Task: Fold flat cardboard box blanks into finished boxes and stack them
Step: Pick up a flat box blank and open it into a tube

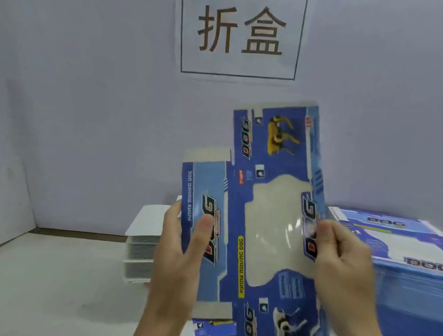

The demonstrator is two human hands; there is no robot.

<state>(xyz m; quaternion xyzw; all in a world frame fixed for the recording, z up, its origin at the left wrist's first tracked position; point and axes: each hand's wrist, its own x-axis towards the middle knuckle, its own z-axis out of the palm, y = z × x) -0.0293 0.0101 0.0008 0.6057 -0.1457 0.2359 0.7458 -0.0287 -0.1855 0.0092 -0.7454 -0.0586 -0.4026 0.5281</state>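
Observation:
A flat blue box blank (263, 198), printed with "DOG" and dog pictures and with a clear window in its middle, is held upright in front of me above the table. My left hand (181, 247) grips its left panel, thumb on the printed face. At the blank's right edge my right hand (341, 258) pinches it, thumb in front. A tall stack of the same flat blanks (415, 268) lies on the table at the right.
A stack of white card sheets (142, 244) sits behind the blank at centre. Another blue blank (214, 330) lies on the white table (44, 281) under my hands. A framed sign (241, 30) hangs on the wall. A white board (13, 203) leans at the left.

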